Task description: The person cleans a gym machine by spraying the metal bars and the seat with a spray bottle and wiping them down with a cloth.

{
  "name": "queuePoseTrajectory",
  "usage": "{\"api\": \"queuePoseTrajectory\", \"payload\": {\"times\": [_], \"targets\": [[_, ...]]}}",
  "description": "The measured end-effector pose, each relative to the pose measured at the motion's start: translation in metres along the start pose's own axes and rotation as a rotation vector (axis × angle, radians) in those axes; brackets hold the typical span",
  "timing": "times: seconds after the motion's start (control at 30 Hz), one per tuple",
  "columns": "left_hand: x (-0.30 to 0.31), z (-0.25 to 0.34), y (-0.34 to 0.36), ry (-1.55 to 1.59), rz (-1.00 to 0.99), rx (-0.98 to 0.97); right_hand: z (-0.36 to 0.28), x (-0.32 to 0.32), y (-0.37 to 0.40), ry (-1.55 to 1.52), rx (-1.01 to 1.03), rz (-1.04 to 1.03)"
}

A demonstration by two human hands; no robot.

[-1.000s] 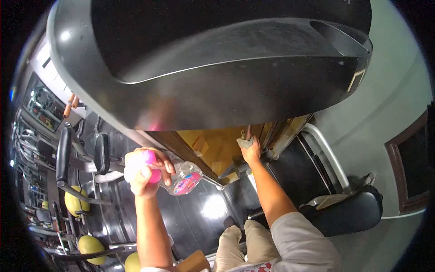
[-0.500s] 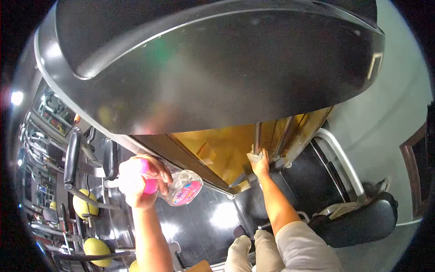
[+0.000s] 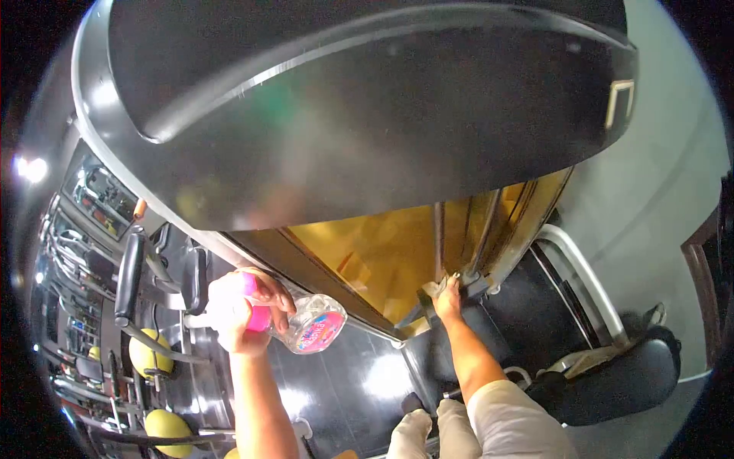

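While the big black cover (image 3: pixel 367 115) fills the upper view and hides the machine's top, I see my left hand (image 3: pixel 237 317) with its fingers wrapped round a clear spray bottle (image 3: pixel 313 325) with a pink trigger, held above the glossy floor (image 3: pixel 367 375). My right hand (image 3: pixel 449 298) presses a grey cloth (image 3: pixel 433 288) against the foot of a dark rod (image 3: pixel 439 237) beside the yellow panel (image 3: pixel 375 252). Yellow balls (image 3: pixel 149 353) sit far left and a padded seat (image 3: pixel 619 375) lies to the right.

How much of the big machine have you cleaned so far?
Hard to say what is finished: the black cover looks glossy, but I cannot tell if it was wiped. Right now the right hand presses a cloth at the foot of the metal bar beside the yellow panel, while the left hand holds a spray bottle. The rest of that bar probably remains.
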State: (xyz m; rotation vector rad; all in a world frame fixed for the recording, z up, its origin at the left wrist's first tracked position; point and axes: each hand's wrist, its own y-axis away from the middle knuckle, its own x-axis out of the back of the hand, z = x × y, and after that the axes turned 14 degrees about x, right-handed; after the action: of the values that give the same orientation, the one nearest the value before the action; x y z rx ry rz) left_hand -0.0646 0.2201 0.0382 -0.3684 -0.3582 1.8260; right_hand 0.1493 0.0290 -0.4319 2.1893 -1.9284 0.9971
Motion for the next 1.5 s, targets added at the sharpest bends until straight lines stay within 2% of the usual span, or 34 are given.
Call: {"api": "queuePoseTrajectory", "payload": {"times": [0.07,0.1,0.13,0.17,0.2,0.23,0.27,0.3,0.43,0.5,0.53,0.6,0.67,0.7,0.73,0.8,0.87,1.03,1.13,1.23,1.33,1.5], "targets": [[0.005,-0.005,0.001,0.046,0.020,0.021,0.050,-0.025,0.027,-0.130,-0.002,0.066],[0.006,-0.004,0.003,0.070,0.030,0.052,0.012,0.018,0.038,0.047,-0.029,-0.143],[0.005,-0.002,0.001,0.095,0.039,0.082,0.008,0.031,0.052,-0.097,-0.115,-0.123],[0.003,0.001,-0.002,0.081,0.017,0.093,0.051,0.010,0.081,-0.300,-0.221,-0.060],[-0.002,0.003,-0.003,0.045,0.074,0.112,0.095,-0.012,0.110,-0.497,-0.326,0.025],[-0.004,0.005,-0.004,-0.045,0.075,0.133,0.045,0.037,0.101,-0.487,-0.520,-0.077],[-0.006,0.012,-0.005,-0.140,0.080,0.155,-0.032,0.101,0.083,-0.468,-0.709,-0.190],[-0.017,0.021,-0.010,-0.183,0.056,0.138,-0.027,0.110,0.080,-0.512,-0.710,-0.211],[-0.018,0.018,-0.003,-0.251,0.158,0.231,-0.089,0.182,0.000,-0.895,-0.437,-0.005],[-0.030,0.028,-0.001,-0.371,0.162,0.283,-0.139,0.220,-0.049,-0.871,-0.223,0.055],[-0.036,0.026,0.000,-0.560,0.127,0.161,-0.169,0.242,-0.074,-0.749,-0.080,0.063],[-0.074,0.045,0.005,-0.401,0.178,0.388,-0.196,0.271,-0.118,-0.582,0.087,-0.002],[-0.098,0.041,0.010,-0.455,0.178,0.295,-0.225,0.298,-0.162,-0.409,0.184,-0.096],[-0.113,0.051,0.011,-0.539,0.184,0.255,-0.240,0.303,-0.184,-0.364,0.191,-0.047],[-0.122,0.055,0.012,-0.488,0.180,0.288,-0.252,0.306,-0.205,-0.321,0.198,0.004],[-0.138,0.061,0.015,-0.384,0.172,0.348,-0.249,0.299,-0.256,-0.146,0.655,0.166],[-0.152,0.065,0.020,-0.313,0.150,0.361,-0.241,0.286,-0.284,-0.075,0.718,0.198],[-0.167,0.067,0.030,-0.265,0.075,0.341,-0.244,0.291,-0.303,-0.155,0.876,0.210],[-0.167,0.045,0.032,-0.213,0.068,0.428,-0.226,0.279,-0.312,0.052,1.000,0.317],[-0.176,0.029,0.027,-0.203,0.071,0.445,-0.215,0.272,-0.315,0.107,0.960,0.308],[-0.189,0.014,0.019,-0.186,0.052,0.497,-0.207,0.272,-0.314,0.018,0.869,0.251],[-0.203,-0.005,0.008,-0.190,-0.016,0.521,-0.207,0.273,-0.311,0.003,0.867,0.220]]}}
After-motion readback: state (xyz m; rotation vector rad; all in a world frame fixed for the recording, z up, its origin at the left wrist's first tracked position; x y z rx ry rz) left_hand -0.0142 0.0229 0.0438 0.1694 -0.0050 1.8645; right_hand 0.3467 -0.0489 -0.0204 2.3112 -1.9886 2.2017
